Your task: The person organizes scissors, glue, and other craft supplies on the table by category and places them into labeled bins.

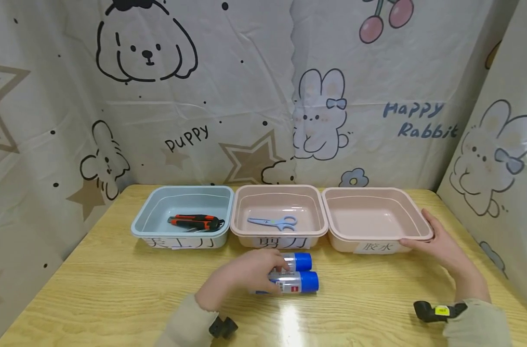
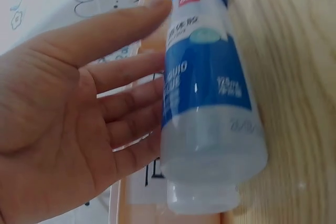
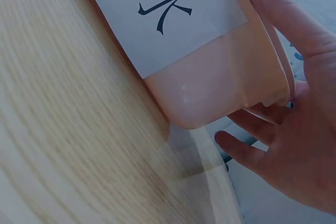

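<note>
Two clear glue bottles with blue caps lie side by side on the table: the near glue bottle (image 1: 309,282) and the far glue bottle (image 1: 303,261). Over them reaches my left hand (image 1: 250,272), its thumb by the near bottle and its fingers extending past it. The left wrist view shows the glue bottle's blue label (image 2: 205,80) up close; the fingertips are hidden behind the bottle. My right hand (image 1: 445,250) holds the front right corner of the right pink bin (image 1: 376,241), thumb on the front rim, fingers along its side.
A blue bin (image 1: 142,226) on the left contains red-and-black utility knives (image 1: 196,222). The middle pink bin (image 1: 237,226) holds light-blue scissors (image 1: 274,222). All three bins stand in a row with paper labels in front. A printed curtain (image 1: 255,96) hangs behind the table (image 1: 116,289).
</note>
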{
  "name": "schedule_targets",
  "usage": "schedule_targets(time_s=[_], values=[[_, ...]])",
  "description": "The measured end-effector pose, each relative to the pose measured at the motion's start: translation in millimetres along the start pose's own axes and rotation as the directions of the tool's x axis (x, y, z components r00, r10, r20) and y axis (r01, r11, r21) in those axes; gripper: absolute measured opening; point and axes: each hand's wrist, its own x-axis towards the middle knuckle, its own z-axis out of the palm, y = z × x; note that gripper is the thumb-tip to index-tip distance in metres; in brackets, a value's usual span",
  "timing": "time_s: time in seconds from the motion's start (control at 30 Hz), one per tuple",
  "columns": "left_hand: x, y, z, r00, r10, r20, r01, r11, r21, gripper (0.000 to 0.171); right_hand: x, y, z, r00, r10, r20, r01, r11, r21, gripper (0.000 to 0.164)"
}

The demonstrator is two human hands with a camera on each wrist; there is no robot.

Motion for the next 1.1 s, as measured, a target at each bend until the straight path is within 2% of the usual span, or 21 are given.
schedule_targets(time_s=[0.1,0.2,0.4,0.57,0.8,0.97,1.1], values=[[1.6,3.9,4.8,1.0,-0.016,0.001,0.016,0.998,0.053,0.048,-0.7,2.8,-0.1,1.0,0.005,0.01,-0.005,1.0,0.009,0.102],[4.8,7.7,10.1,1.0,-0.016,-0.005,0.017,0.995,0.101,0.052,-1.6,7.7,-1.4,1.0,-0.027,0.001,0.027,1.0,-0.004,0.096],[9.8,14.1,18.2,0.999,0.032,-0.008,-0.03,0.987,0.158,0.051,-0.9,17.9,-3.8,0.995,-0.101,-0.001,0.101,0.995,0.017,0.085],[10.5,16.2,19.6,0.999,0.05,0.0,-0.05,0.989,0.141,0.048,-0.7,19.9,-4.3,0.997,-0.08,-0.02,0.08,0.997,0.02,0.085],[11.7,10.1,18.4,0.995,0.101,-0.002,-0.101,0.993,0.056,0.045,-2.3,18.0,-1.7,0.997,-0.051,-0.06,0.051,0.999,-0.008,0.087],[13.9,12.1,13.2,0.991,0.123,-0.06,-0.122,0.992,0.025,0.044,-1.7,19.0,-3.4,0.997,-0.055,-0.054,0.055,0.998,-0.011,0.087],[17.3,17.8,8.1,0.98,0.159,-0.12,-0.153,0.987,0.052,0.045,-1.9,18.9,-4.0,0.997,-0.054,-0.047,0.054,0.999,-0.007,0.087]])
